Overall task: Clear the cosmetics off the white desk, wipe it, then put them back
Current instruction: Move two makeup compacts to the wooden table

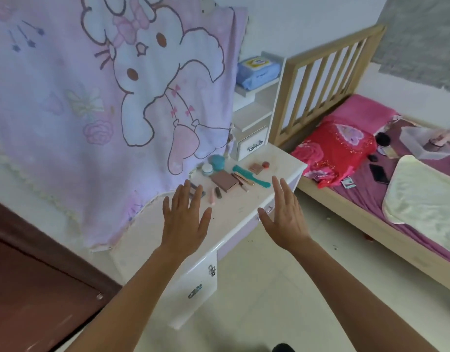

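The left hand (186, 219) and right hand (285, 217) are hovering with straight fingers, holding nothing, over the desk (232, 214), while the cosmetics (225, 182) are lying at its far end, so clearing is not yet starting.

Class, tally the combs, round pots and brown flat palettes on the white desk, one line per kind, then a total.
Combs: 1, teal comb
Round pots: 3, teal pot, white pot, red pot
Brown flat palettes: 2, large palette, small palette
Total: 6
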The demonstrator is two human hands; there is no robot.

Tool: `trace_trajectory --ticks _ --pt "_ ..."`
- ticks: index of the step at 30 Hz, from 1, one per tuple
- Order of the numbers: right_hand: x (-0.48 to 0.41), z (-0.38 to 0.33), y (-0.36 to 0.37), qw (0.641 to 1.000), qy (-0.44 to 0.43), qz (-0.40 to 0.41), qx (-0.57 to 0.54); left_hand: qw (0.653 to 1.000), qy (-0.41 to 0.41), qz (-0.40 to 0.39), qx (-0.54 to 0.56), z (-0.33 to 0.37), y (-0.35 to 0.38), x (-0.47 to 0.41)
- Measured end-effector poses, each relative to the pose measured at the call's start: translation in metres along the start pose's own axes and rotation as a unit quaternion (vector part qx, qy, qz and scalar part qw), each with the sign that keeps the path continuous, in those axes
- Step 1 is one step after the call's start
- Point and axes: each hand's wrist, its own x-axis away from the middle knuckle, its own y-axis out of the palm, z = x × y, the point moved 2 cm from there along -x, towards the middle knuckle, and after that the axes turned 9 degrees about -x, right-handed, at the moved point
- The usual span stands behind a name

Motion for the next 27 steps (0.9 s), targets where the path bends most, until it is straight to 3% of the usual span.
trace_trajectory --ticks 6,10,13,16,20,23,27 --pt "-0.084 0.046 0.027 0.999 0.025 -0.024 0.022 0.999 0.007 -0.042 0.001 0.008 0.052 -0.077" --pt "-0.159 0.074 0.072 0.994 0.004 -0.104 0.029 0.997 -0.037 -0.071 -0.01 -0.004 0.099 -0.124" --pt "-0.208 0.091 0.107 0.975 -0.034 -0.213 0.061 0.987 -0.101 -0.123 -0.009 -0.015 0.131 -0.15" --pt "-0.247 0.102 0.129 0.942 -0.079 -0.316 0.084 0.961 -0.179 -0.212 -0.002 -0.018 0.155 -0.168" --pt "-0.295 0.11 0.162 0.913 -0.107 -0.381 0.099 0.926 -0.271 -0.262 0.009 -0.024 0.187 -0.189" --pt "-0.318 0.112 0.19 0.906 -0.099 -0.4 0.095 0.887 -0.371 -0.271 0.046 -0.029 0.203 -0.203" --pt "-0.328 0.104 0.227 0.92 -0.077 -0.378 0.068 0.833 -0.496 -0.219 0.113 -0.042 0.227 -0.229"
